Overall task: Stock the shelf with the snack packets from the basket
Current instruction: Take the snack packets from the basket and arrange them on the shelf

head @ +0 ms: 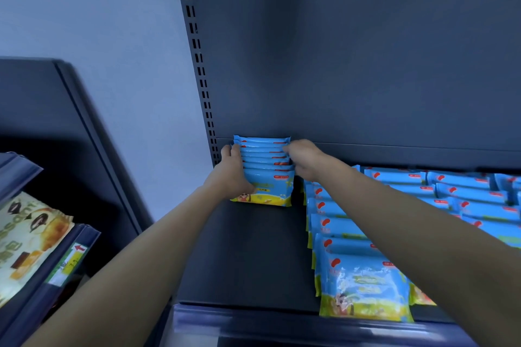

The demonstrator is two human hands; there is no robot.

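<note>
I stand at a dark shelf (248,248), both arms stretched to its back left corner. There my left hand (231,169) and right hand (304,160) clasp a short row of blue packets (266,166) from either end. The left fingers curl round the row's left edge. The right fingers are bent and pinch its right edge near the top.

The row stands upright on the shelf, its rear packet against or very near the back panel (366,65) (I cannot tell which). To the right, across a narrow gap, full rows (366,284) of the same blue packets run from the back to the front lip.

In front of my row the shelf floor is bare down to the lip. I judge this column only part filled, and the task well on but not finished. The basket is out of view, so I cannot tell how many packets are left to stock. At far left, a neighbouring rack (84,236) holds pale croissant bags (31,231).
</note>
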